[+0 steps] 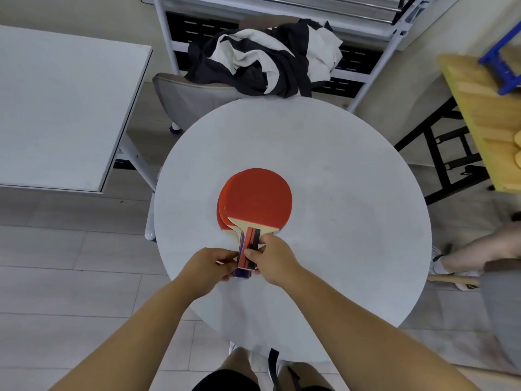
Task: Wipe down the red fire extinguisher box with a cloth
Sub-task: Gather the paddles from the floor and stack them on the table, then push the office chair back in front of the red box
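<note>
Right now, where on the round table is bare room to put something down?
The round table is bare to the right of the stacked paddles and beyond them, toward the chair with clothes. It is crowded only near its front-left edge, where the left hand and right hand grip the handles.

The stacked table tennis paddles had red rubber faces, pale wood at the neck, and handles striped in red, black and blue. The round table top was plain white-grey. The crumpled cloth on the chair showed black and cream patches. The wooden side table was yellow, with a blue frame on it.
</note>
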The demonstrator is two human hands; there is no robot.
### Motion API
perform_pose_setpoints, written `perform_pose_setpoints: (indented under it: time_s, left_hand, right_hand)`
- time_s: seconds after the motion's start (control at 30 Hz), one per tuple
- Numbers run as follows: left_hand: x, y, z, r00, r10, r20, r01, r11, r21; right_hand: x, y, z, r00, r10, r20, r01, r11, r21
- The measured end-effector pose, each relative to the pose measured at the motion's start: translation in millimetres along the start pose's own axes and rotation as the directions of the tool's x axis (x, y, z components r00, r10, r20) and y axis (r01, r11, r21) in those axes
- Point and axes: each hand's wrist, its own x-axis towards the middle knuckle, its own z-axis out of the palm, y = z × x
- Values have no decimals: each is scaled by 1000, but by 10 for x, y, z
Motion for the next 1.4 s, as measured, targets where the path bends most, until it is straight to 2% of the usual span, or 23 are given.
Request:
perform_pose_setpoints:
  time_s: [0.07, 0.2, 0.33, 0.43, 0.63, 0.73, 0.9, 1.0, 1.1, 1.27, 1.4]
  left_hand:
    - [-8, 11, -8, 999, -21, -31, 21, 1000, 17]
    - [-44, 110, -78, 982, -7, -187, 27, 994, 103]
    - [-134, 414, -166, 959, 90, -268, -49, 987, 155]
    - [-207, 739, -124, 947, 187, -262, -128, 966, 226]
    - [-366, 1372, 464, 934, 340, -105, -272, 873, 405]
    - [-448, 1572, 952, 931, 361, 46, -319, 748, 582]
    - [-695, 1893, 2061, 889, 354, 291, -451, 567, 689]
    - [-857, 2071, 2839, 814, 367, 450, -579, 452, 679]
    - [-1040, 2275, 3636, 717, 357, 599, -696, 314, 646]
    - [-1468, 2602, 4872, 496, 314, 809, -856, 22, 516]
    - [-1809, 2804, 5824, 307, 202, 930, -924, -172, 342]
  right_hand:
    - [-8, -5, -16, 1000, 2, 6, -2, 1000, -15]
    - [-99, 17, -139, 1000, -27, 7, 28, 998, -61]
    - [-273, 114, -434, 997, -66, -32, 63, 995, -83]
    - [-459, 283, -721, 995, -87, -50, 80, 988, -135]
    - [-1105, 904, -1341, 984, -99, -147, 82, 989, -123]
    - [-1550, 1385, -1588, 970, -86, -228, 45, 983, -179]
    - [-2393, 2448, -1813, 938, 22, -346, -87, 981, -173]
    - [-2937, 3119, -1875, 897, 137, -419, -209, 969, -130]
    - [-3509, 3737, -1881, 833, 290, -472, -334, 943, -10]
    - [-4427, 4568, -1781, 676, 508, -534, -486, 852, 195]
    - [-5016, 5128, -1654, 529, 663, -530, -556, 742, 373]
